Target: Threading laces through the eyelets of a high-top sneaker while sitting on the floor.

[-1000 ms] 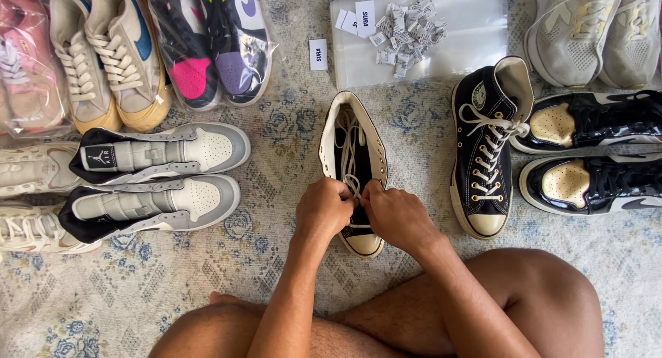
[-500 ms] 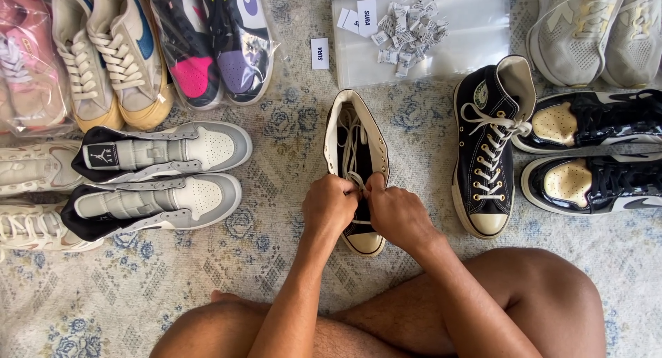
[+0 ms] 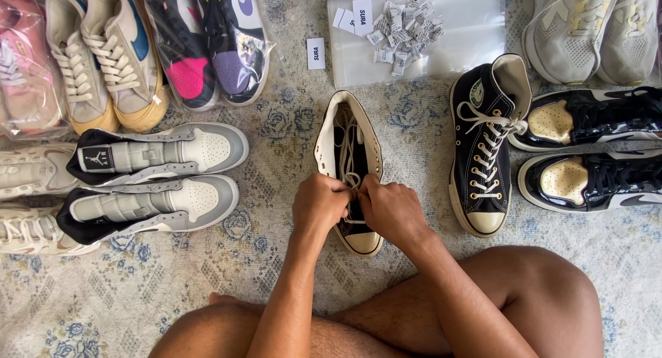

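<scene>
Both hands are closed in pinch grips on the white lace (image 3: 349,166) of the black high-top sneaker (image 3: 348,134). Left hand (image 3: 318,205) and right hand (image 3: 392,210) are pressed together over the lower eyelet rows; which eyelet is being worked cannot be told, since the fingers cover it.

Step judged: lacing at the lower-middle of the shoe, with slack lace lying loose inside the open upper. Next move would call for a fine pinch, lace fed through a small eyelet and tension evened left to right; soft cord, likely to slip or twist.

Shoe is set near the middle of the rug (image 3: 276,275), toe toward the crossed legs, collar pointing to the far edge. Canvas upper, cream lining, cream rubber toe cap (image 3: 363,242), smooth and rounded.

Its laced mate (image 3: 485,151) is laid just to the right, metal eyelets visible. Further right, a glossy black-and-gold pair (image 3: 593,151) is lined up at the rug's right edge. To the left, a grey-and-white strapped pair (image 3: 158,175), matte leather look. Along the far edge: bagged colourful sneakers (image 3: 207,41), a clear plastic sheet (image 3: 462,41) carrying small white sachets (image 3: 403,31). Rug is flat-woven, faded blue floral pattern.
</scene>
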